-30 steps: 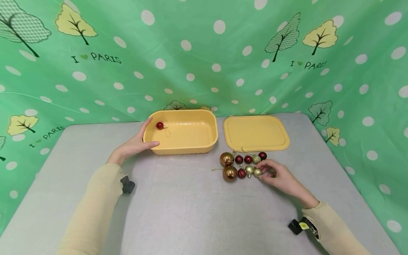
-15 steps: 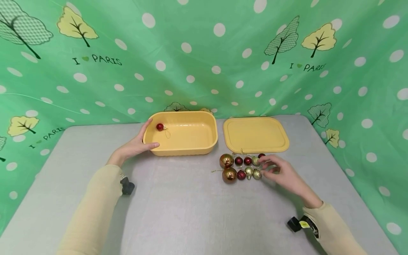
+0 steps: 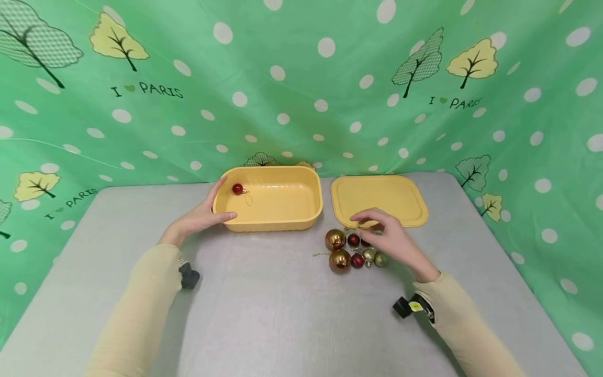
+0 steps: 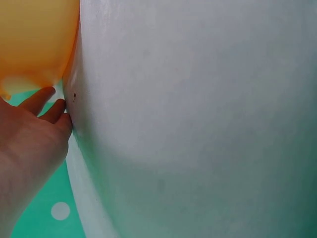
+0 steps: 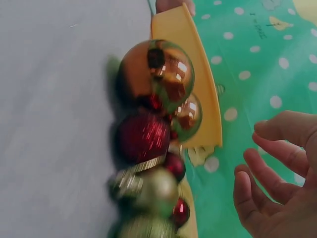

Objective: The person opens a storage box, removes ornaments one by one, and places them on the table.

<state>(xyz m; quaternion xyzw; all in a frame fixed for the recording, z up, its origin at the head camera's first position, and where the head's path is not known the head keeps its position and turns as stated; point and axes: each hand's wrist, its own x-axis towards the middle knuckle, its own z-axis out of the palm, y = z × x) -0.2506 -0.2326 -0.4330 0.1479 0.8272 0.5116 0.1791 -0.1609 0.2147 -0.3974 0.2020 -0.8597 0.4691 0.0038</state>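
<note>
My left hand (image 3: 200, 215) grips the left end of a yellow plastic box (image 3: 273, 226), thumb at the front rim and fingers round the outer end. One shiny red Christmas bauble (image 3: 237, 189) lies inside, its gold loop trailing. Over the group of baubles on the table, my right hand (image 3: 391, 238) hovers with bent fingers. In the right wrist view nothing shows between those fingers (image 5: 275, 183). Beneath and beside it lie two large copper baubles (image 3: 339, 261), small dark red baubles (image 3: 357, 260) and pale gold baubles (image 3: 368, 255). The hand hides some of the back row.
The yellow lid (image 3: 377, 193) lies flat right of the box, behind the baubles. A grey table (image 3: 273, 303) carries everything. Green dotted cloth (image 3: 301, 78) hangs close behind the box and lid and at both sides.
My right hand has moved left and slightly back, from the right end of the baubles to above the back row. The left hand stays on the box.
</note>
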